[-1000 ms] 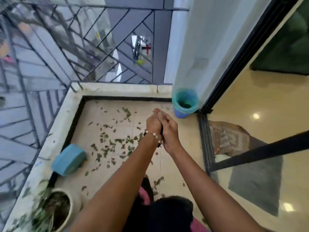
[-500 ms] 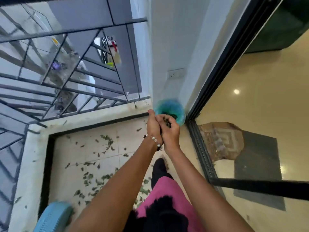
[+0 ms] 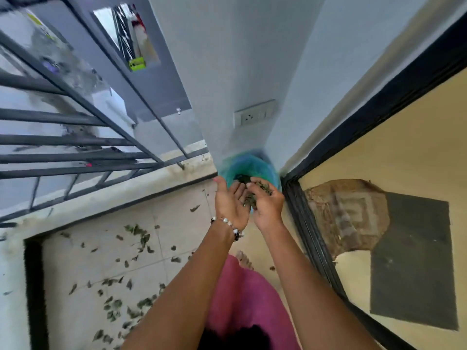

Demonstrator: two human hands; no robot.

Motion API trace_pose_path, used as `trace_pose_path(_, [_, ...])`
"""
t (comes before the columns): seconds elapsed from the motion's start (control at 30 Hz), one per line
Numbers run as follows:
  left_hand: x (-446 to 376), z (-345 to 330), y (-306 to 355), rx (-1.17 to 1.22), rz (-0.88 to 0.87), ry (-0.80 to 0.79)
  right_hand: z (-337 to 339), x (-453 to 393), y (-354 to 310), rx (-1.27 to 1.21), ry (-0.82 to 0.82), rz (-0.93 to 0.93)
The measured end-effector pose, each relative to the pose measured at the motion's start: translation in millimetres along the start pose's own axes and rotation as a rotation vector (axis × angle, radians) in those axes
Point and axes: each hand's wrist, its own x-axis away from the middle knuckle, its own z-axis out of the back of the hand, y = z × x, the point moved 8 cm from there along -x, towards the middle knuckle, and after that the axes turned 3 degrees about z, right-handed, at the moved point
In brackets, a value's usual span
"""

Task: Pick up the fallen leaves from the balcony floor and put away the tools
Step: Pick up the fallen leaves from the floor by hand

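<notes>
A blue bin (image 3: 262, 168) lined with a teal bag stands in the balcony corner against the wall. Both my hands are over its near rim. My left hand (image 3: 228, 203), with a bead bracelet on the wrist, is palm up with fingers spread. My right hand (image 3: 266, 204) is cupped beside it, and a clump of dry green leaves (image 3: 255, 195) lies between the two palms, some spilling toward the bin's mouth. Many more fallen leaves (image 3: 136, 238) are scattered over the beige floor tiles to the left and behind my arms.
A grey metal railing (image 3: 75, 142) on a low concrete kerb (image 3: 121, 198) bounds the balcony on the left. A black sliding-door track (image 3: 316, 243) runs along the right, with a brown mat (image 3: 346, 218) inside. A wall socket (image 3: 254, 113) sits above the bin.
My clasped hands have travelled from above the leaf-strewn floor to the bin and have parted, so the leaves show between them. The view has swung toward the corner.
</notes>
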Motion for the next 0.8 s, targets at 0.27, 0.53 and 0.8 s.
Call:
trace_pose_path(0.27, [-196.6,56.2,-28.7,-0.135,0.099,0.148,15.1,-172.0,118.4,-0.142,0.177,-0.237])
trace_pose_path(0.53, [-256.8,89.3,-38.0,-0.220,0.201,0.195,48.3,-234.2,182.7,-0.049,0.334,-0.363])
trace_pose_path(0.8, [-136.7,32.5,-6.8,-0.519,0.186,0.128,48.0,-121.5,100.5,-0.019,0.341,-0.148])
